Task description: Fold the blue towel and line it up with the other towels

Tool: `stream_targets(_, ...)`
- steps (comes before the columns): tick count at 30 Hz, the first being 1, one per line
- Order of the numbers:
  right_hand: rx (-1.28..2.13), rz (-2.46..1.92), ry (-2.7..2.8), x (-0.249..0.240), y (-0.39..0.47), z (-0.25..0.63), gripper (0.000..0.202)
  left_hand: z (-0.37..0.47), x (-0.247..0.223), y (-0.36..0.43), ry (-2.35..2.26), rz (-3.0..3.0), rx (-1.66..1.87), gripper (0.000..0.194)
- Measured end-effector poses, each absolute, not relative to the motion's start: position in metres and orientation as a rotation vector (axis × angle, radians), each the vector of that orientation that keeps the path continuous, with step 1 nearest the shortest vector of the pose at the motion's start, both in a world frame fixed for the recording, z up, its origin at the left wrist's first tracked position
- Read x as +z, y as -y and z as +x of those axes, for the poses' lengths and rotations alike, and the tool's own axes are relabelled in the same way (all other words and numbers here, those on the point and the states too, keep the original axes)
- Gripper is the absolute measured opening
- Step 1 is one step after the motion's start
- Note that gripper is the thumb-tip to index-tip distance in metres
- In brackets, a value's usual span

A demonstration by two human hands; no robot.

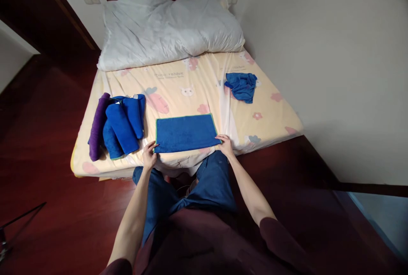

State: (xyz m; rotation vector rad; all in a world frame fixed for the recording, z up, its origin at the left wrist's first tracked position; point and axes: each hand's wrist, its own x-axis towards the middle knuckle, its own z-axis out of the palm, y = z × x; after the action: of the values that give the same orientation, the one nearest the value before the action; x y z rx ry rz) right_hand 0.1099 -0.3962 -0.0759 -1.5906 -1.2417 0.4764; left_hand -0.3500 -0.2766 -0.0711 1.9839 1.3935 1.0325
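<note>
A blue towel (186,132) with green edging lies flat as a wide rectangle on the near edge of the bed. My left hand (149,155) pinches its near left corner. At the near right corner, my right hand (225,145) grips the towel between thumb and fingers. To the left lie several rolled blue towels (123,128), partly stacked on each other. A purple rolled towel (98,126) leans along their left side. Farther back on the right is a crumpled blue cloth (241,86).
The bed (191,79) has a cream sheet printed with rabbits and carrots. A bulky white quilt (172,28) lies across its head end. A pale wall (334,75) runs along the right. Dark red floor (41,160) shows at the left.
</note>
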Motion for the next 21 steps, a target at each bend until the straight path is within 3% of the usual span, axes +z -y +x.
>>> stream_targets(10,0.498,-1.687,1.25,-0.065,0.396,0.106,0.04,-0.349,-0.068,0.276,-1.418,1.929,1.029,0.029)
stream_targets(18,0.508,-1.661,1.175,-0.071,0.392,0.11,0.016,-0.346,-0.072,0.275,-1.461,1.797,1.111,0.035)
stream_targets(21,0.45,-1.709,1.168,-0.069,0.39,0.108,0.036,-0.342,-0.072,0.274,-1.554,1.668,1.167,0.043)
